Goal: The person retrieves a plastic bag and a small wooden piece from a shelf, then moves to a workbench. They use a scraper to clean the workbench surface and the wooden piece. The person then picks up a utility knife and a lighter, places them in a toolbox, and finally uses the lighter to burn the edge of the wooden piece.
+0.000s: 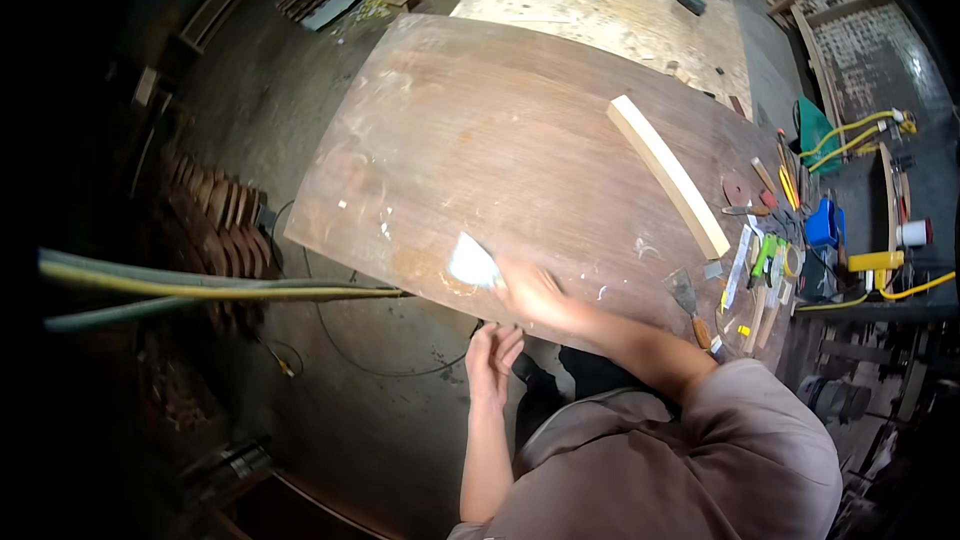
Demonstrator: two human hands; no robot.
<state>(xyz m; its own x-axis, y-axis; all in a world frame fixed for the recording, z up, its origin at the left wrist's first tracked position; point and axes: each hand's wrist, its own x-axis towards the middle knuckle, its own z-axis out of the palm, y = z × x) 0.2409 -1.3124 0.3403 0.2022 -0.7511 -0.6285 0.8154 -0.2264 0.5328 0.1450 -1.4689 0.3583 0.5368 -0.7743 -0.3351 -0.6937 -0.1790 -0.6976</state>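
Observation:
On the brown wooden tabletop (480, 130), my right hand (532, 292) is closed at the near edge and smeared by motion. A white, roughly triangular flat piece (472, 262) sticks out from its fingers against the wood; whether it is cloth, paper or a blade cannot be made out. Pale smears and specks mark the surface around it. Just below the table's near edge is my left hand (492, 352), its fingers curled together; anything inside them is hidden. Farther right, a long pale wooden strip (668, 175) lies across the top.
Along the right side lie a scraper (685, 302), a green-handled tool (766, 258), a tape roll (793, 260) and pencils (788, 185). Yellow and grey hoses (230, 287) stretch in from the left. Behind stands a lighter worktable (600, 25) with a mallet (692, 1). Curved wooden pieces (225, 215) are stacked at left.

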